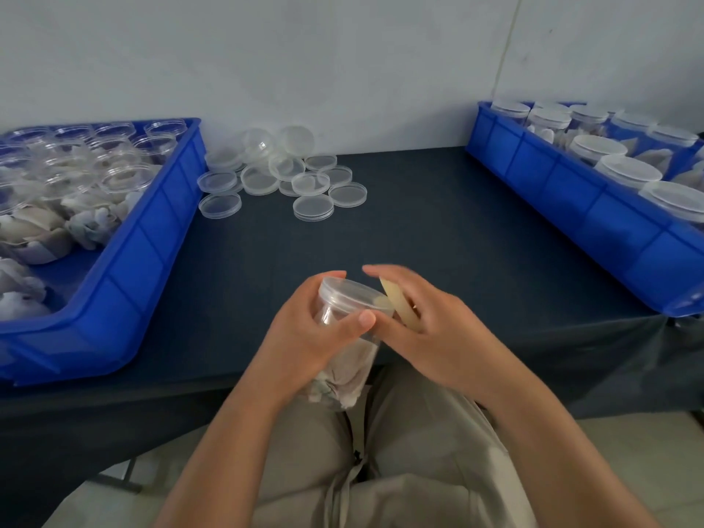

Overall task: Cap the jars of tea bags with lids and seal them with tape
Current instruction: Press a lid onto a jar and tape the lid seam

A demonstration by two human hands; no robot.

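Over the near edge of the dark desk [438,222], above the lap: left hand [304,337] wrapped around a clear lidded jar [343,310] of tea bags, tilted, thumb on its side. Right hand [430,329] just beside it, gripping a pale roll of tape [400,304] against the lid's rim. Farther back, loose lids [282,177] between a left blue bin [144,238] of uncapped jars and a right blue bin [571,192] of capped jars.

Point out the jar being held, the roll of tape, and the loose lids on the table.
jar [344,329]: head view, clear wall below the lid.
roll of tape [400,306]: head view, tan flat side.
loose lids [312,207]: head view, top of the nearest lid.
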